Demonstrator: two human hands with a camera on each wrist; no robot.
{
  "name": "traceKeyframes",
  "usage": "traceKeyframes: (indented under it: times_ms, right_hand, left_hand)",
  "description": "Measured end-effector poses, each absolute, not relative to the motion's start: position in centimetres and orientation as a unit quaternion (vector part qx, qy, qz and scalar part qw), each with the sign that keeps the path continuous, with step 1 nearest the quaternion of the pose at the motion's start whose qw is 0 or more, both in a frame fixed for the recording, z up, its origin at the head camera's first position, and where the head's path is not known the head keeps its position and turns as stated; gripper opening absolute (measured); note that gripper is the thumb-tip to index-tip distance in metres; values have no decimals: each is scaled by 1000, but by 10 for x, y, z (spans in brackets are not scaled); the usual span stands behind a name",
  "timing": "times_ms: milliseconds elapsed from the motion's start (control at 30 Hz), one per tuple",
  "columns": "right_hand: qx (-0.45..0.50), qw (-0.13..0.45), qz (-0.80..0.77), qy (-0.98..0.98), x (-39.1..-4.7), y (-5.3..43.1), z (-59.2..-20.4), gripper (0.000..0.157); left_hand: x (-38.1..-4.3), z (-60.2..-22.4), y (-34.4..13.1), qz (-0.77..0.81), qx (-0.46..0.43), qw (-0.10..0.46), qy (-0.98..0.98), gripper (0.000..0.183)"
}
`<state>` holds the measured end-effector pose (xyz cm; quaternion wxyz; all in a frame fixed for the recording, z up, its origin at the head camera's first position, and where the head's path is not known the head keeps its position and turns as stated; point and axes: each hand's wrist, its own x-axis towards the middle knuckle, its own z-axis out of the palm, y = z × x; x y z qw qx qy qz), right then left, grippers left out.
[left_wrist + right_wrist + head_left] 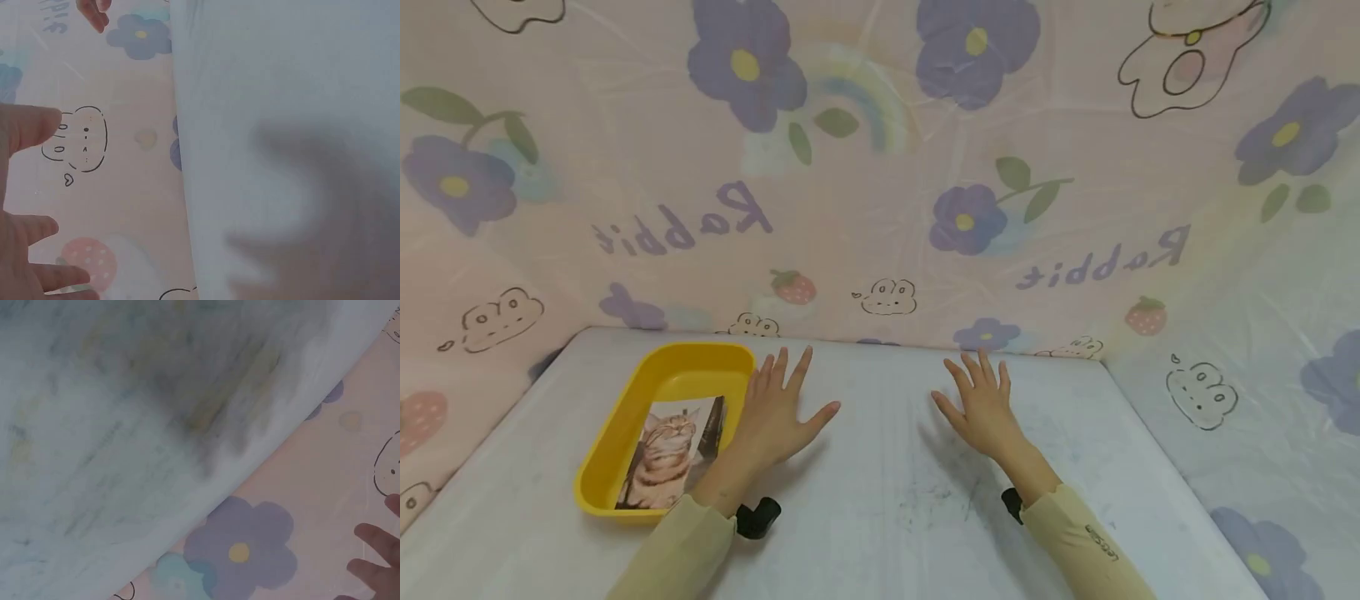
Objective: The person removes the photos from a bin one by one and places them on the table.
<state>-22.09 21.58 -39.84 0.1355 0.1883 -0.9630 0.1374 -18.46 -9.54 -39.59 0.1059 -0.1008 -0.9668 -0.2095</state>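
Observation:
My left hand [778, 417] is held over the white table with its fingers spread and holds nothing. It is beside the right side of a yellow tray [601, 467], partly covering that rim. Inside the tray lies a picture [662, 454] of a striped cat with its eyes closed; my left forearm hides its lower right part. On the right, my right hand [988, 412] is also spread over the table, and nothing is in its grasp. Fingers of the left hand [37, 250] show at the edge of the left wrist view, those of the right hand [378, 550] in the right wrist view.
The white table [880, 500] has dark smudges near its middle and right. Patterned curtains [865, 183] with flowers and rabbits hang behind and at both sides. A black wrist device [758, 518] sits at the left cuff, another [1012, 505] at the right.

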Motion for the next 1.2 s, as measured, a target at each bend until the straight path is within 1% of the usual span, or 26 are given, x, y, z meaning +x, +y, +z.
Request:
traceKeyframes:
  times_ms: [67, 200, 367, 600, 767, 867, 1033, 1200]
  right_hand:
    - [199, 157, 148, -956, -221, 214, -400, 55]
    - [217, 193, 151, -945, -221, 208, -401, 45]
    - [250, 212, 147, -933, -219, 200, -400, 36]
    - [273, 201, 135, -931, -215, 192, -396, 35]
    - [295, 188, 125, -928, -214, 185, -394, 36]
    - [302, 179, 116, -929, -211, 181, -395, 36]
    - [314, 162, 116, -928, -205, 176, -396, 34]
    - [334, 163, 127, -920, -205, 168, -393, 32]
  left_hand:
    - [-181, -395, -98, -218, -94, 113, -965, 87]
    - [-174, -392, -104, -222, -88, 129, -962, 82]
    - [-166, -390, -118, -227, -83, 145, -960, 75]
    - [-161, -390, -146, -221, -80, 172, -957, 57]
    - [-155, -390, -173, -224, -87, 221, -945, 46]
    - [-151, -394, -188, -224, -94, 246, -938, 42]
    - [-145, -398, -206, -218, -93, 255, -937, 40]
    - [-142, -393, -227, -191, -89, 268, -940, 38]
